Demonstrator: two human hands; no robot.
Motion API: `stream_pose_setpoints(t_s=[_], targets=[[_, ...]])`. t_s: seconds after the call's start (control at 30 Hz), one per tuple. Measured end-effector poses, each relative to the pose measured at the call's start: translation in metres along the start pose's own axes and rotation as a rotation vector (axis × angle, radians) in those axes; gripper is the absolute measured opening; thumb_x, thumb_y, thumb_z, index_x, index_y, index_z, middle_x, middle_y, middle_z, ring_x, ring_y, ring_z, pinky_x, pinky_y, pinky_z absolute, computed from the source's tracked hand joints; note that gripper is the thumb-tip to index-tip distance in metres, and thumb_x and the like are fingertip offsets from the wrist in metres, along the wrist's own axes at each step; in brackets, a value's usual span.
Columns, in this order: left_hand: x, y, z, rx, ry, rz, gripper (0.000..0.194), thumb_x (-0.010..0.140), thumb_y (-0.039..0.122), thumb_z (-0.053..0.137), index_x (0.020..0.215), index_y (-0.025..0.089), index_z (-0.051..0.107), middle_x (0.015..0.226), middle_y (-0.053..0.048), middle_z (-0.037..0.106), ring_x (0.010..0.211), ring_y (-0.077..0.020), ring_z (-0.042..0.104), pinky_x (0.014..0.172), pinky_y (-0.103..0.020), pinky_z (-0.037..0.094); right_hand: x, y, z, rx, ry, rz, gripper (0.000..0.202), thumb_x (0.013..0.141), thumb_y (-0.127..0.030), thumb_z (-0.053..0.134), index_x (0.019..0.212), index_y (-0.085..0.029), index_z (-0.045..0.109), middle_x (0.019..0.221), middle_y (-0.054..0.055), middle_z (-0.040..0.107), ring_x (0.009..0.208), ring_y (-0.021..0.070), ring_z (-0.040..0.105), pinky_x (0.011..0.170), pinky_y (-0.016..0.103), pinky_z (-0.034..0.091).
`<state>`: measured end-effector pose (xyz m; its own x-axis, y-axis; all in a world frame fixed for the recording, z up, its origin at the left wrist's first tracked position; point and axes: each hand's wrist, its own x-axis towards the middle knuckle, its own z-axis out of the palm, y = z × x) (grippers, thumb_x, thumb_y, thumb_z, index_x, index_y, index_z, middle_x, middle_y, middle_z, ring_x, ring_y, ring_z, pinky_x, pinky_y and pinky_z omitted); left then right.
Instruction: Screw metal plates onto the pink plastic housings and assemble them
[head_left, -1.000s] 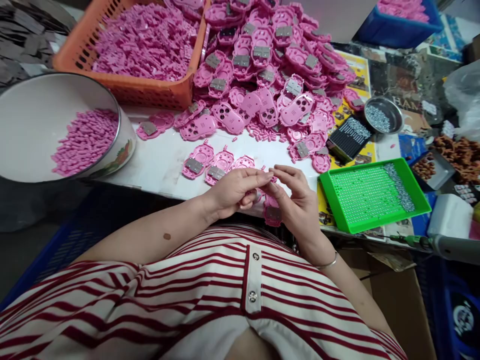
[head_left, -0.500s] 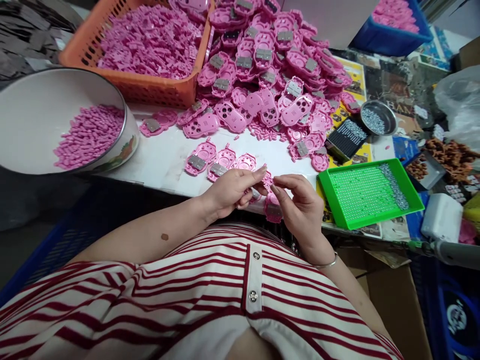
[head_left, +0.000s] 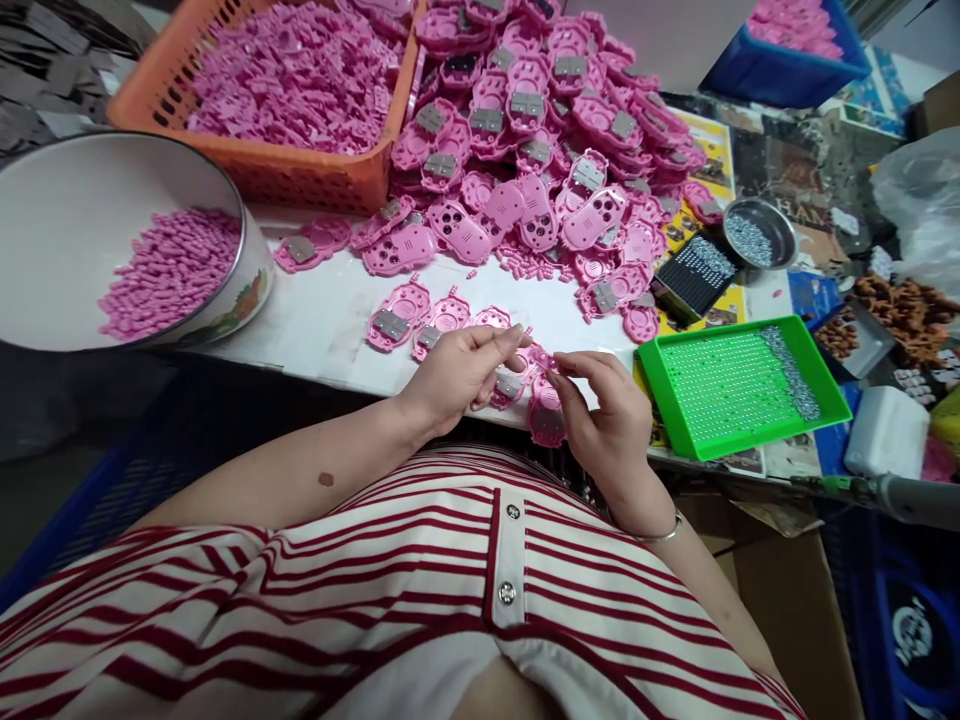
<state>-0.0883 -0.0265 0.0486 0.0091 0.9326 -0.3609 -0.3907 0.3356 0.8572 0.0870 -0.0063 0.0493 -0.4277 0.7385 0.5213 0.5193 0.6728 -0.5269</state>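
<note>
My left hand (head_left: pixel 454 375) is closed in a pinch over the row of pink plastic shell halves, with a small pink plastic part (head_left: pixel 528 331) peeking out at its fingertips. Thumb and forefinger of my right hand (head_left: pixel 611 420) pinch another small pink part (head_left: pixel 552 366) just above the shells. Under and between the hands lie a pink shell half with a grey metal plate (head_left: pixel 508 386) and a second pink shell (head_left: pixel 547 420) at the table edge. Further left in the row is a shell half (head_left: pixel 397 317), open side up. My left fingers partly cover the middle shells.
A white enamel bowl (head_left: pixel 60 240) of small pink parts stands left, an orange basket (head_left: pixel 300 180) of pink pieces behind it. Shells (head_left: pixel 525 110) are heaped at the back. Right are a green tray (head_left: pixel 720 390), a black screw block (head_left: pixel 694 280) and a metal dish (head_left: pixel 759 235) of screws.
My left hand has shifted slightly left and up, uncovering more of the shell with the grey plate. My right hand stays pinched in nearly the same place.
</note>
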Motion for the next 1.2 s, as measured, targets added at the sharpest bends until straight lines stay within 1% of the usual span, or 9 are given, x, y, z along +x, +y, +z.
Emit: stream_pose_setpoints(t_s=[0.07,0.2,0.3,0.4,0.6,0.83,0.93,1.1,1.2], targets=[[-0.001,0.001,0.001,0.039,0.0,0.021,0.033,0.082,0.045,0.072,0.079,0.013,0.07,0.075,0.001,0.066,0.034,0.0014,0.036,0.031,-0.015,0.025,0.0,-0.001,0.0,-0.1,-0.001,-0.096,0.023,0.089,-0.012,0.059,0.109,-0.021,0.065,0.098,0.008,0.069,0.091,0.0166,0.065,0.079,0.032,0.056],[-0.002,0.002,0.001,-0.008,-0.151,-0.041,0.034,0.079,0.048,0.075,0.085,0.015,0.074,0.052,0.007,0.052,0.034,-0.0007,0.034,0.032,-0.015,0.025,0.0,-0.006,0.003,-0.115,-0.005,-0.205,0.04,0.088,-0.01,0.055,0.125,-0.026,0.058,0.104,0.008,0.07,0.094,0.0191,0.066,0.076,0.035,0.056],[-0.003,0.002,-0.001,-0.071,-0.212,-0.077,0.033,0.076,0.041,0.079,0.097,0.016,0.075,0.061,0.005,0.061,0.035,0.0003,0.035,0.032,-0.014,0.025,-0.002,-0.006,0.007,-0.03,-0.017,-0.183,0.055,0.088,-0.012,0.058,0.139,-0.029,0.045,0.107,0.006,0.071,0.094,0.0199,0.067,0.081,0.038,0.056],[-0.002,0.002,-0.002,-0.091,-0.15,-0.061,0.028,0.075,0.029,0.08,0.1,0.016,0.074,0.078,0.002,0.069,0.036,0.0019,0.038,0.032,-0.014,0.026,-0.005,-0.002,0.009,0.138,-0.017,-0.081,0.064,0.087,-0.015,0.062,0.144,-0.031,0.037,0.117,0.007,0.068,0.1,0.0198,0.067,0.087,0.04,0.057],[0.0,-0.001,0.004,-0.103,-0.046,-0.007,0.015,0.078,0.021,0.075,0.09,0.016,0.069,0.067,0.008,0.061,0.034,0.001,0.039,0.031,-0.013,0.03,-0.001,-0.004,0.008,-0.175,0.059,-0.177,0.029,0.084,-0.02,0.069,0.112,-0.019,0.061,0.096,0.009,0.069,0.089,0.0205,0.064,0.077,0.035,0.055],[0.001,-0.003,0.001,-0.118,-0.067,-0.079,0.014,0.077,0.024,0.076,0.086,0.014,0.072,0.062,0.007,0.06,0.035,0.001,0.039,0.032,-0.012,0.029,-0.001,-0.003,0.012,-0.351,-0.06,-0.204,0.028,0.091,-0.021,0.056,0.119,-0.019,0.061,0.099,0.011,0.071,0.088,0.0217,0.063,0.077,0.038,0.052],[0.0,-0.003,-0.002,-0.117,-0.069,-0.083,0.014,0.077,0.023,0.074,0.087,0.013,0.073,0.059,0.007,0.058,0.036,0.0006,0.039,0.032,-0.013,0.028,0.0,-0.002,0.014,-0.288,-0.053,-0.181,0.027,0.09,-0.02,0.057,0.117,-0.018,0.063,0.102,0.012,0.071,0.092,0.0218,0.065,0.08,0.038,0.054],[0.0,0.0,-0.004,-0.01,-0.137,-0.062,0.022,0.079,0.028,0.074,0.097,0.015,0.076,0.055,0.007,0.055,0.036,-0.0009,0.036,0.034,-0.014,0.031,0.007,-0.003,0.014,-0.019,-0.03,0.054,0.017,0.091,-0.022,0.058,0.104,-0.022,0.068,0.1,0.007,0.071,0.089,0.0171,0.067,0.077,0.034,0.057],[-0.001,-0.001,-0.009,0.187,-0.119,0.037,0.027,0.084,0.033,0.068,0.105,0.017,0.076,0.063,0.003,0.064,0.04,-0.0035,0.043,0.038,-0.017,0.039,0.01,0.004,0.015,-0.005,0.002,0.109,0.015,0.091,-0.025,0.06,0.101,-0.023,0.07,0.097,0.006,0.072,0.089,0.0171,0.067,0.078,0.035,0.056]])
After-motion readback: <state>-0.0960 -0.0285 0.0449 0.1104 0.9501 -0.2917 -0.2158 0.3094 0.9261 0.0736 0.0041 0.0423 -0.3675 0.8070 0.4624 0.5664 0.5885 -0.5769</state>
